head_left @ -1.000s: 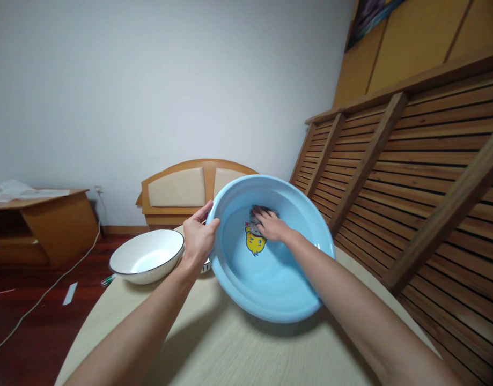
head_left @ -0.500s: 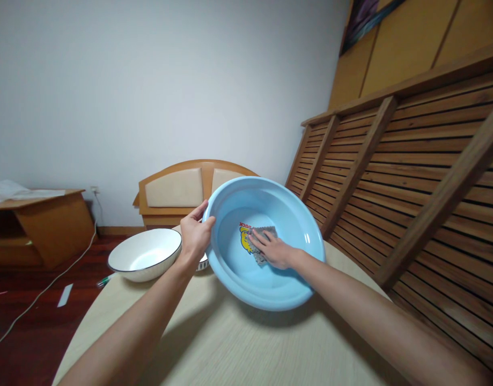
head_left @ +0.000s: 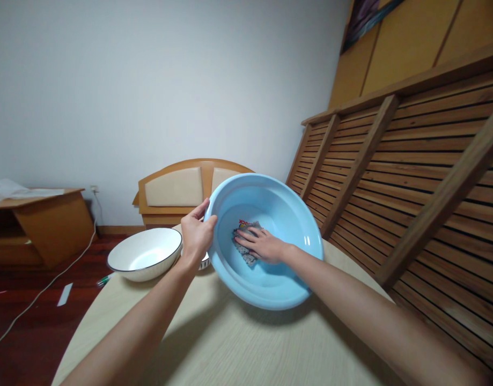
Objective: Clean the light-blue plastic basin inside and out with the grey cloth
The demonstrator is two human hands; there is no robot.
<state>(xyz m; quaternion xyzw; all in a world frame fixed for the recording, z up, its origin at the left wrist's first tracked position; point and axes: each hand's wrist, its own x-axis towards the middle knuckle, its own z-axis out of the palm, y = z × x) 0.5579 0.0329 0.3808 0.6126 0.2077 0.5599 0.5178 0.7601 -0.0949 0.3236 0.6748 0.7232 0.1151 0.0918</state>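
Observation:
A light blue plastic basin (head_left: 294,214) is tilted toward me above the table, its inside facing me. My left hand (head_left: 198,230) grips its left rim, thumb on the inner side and fingers behind. Inside, my right hand (head_left: 264,245) lies flat with fingers spread, pressing a grey cloth (head_left: 248,257) on the basin's bottom. The cloth covers most of a printed duck picture; some red letters show above it. Left of my left hand, a white bowl with a dark rim (head_left: 145,252) stands on the table. A smaller patterned dish (head_left: 205,262) is partly hidden behind my left wrist and the basin.
The pale round table (head_left: 238,343) carries these things. Beyond it is a wooden headboard (head_left: 174,187). A slatted wooden frame (head_left: 431,177) leans at the right. To the left are a low cabinet (head_left: 57,225) and a white cable (head_left: 49,289) across the dark floor.
My right hand and the cloth have slid left across the basin's bottom, over the duck print. The basin has shifted very slightly up and left; my left hand keeps its grip.

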